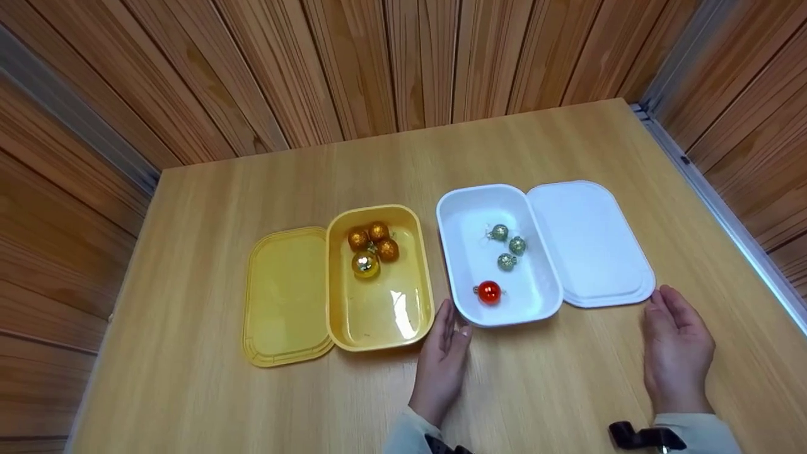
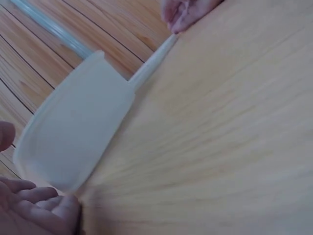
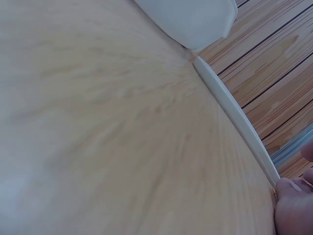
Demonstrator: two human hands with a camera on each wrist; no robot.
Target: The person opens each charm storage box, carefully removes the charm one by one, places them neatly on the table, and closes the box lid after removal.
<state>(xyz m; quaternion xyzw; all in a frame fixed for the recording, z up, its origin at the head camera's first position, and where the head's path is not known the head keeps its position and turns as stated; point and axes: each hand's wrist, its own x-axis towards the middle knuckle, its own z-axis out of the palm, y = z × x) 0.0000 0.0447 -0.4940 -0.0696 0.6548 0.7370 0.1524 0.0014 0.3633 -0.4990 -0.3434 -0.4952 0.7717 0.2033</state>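
A white plastic box (image 1: 466,252) stands right of the middle of the table, with three glittery green baubles (image 1: 506,262) and a shiny red bauble (image 1: 489,292) inside. Its white lid (image 1: 589,246) lies against its right side. My left hand (image 1: 441,362) rests at the box's front left corner, fingers extended along it; in the left wrist view the fingers (image 2: 36,203) are by the box's base. At the lid's front right corner, my right hand (image 1: 678,353) touches the edge with its fingertips, the thumb apart in the right wrist view.
Left of the white box stands a yellow box (image 1: 378,315) holding three copper-coloured baubles (image 1: 388,250) and a shiny gold bauble (image 1: 365,265). A yellow lid (image 1: 287,296) lies against its left side. Wood-panelled walls (image 1: 422,63) border the table (image 1: 189,378).
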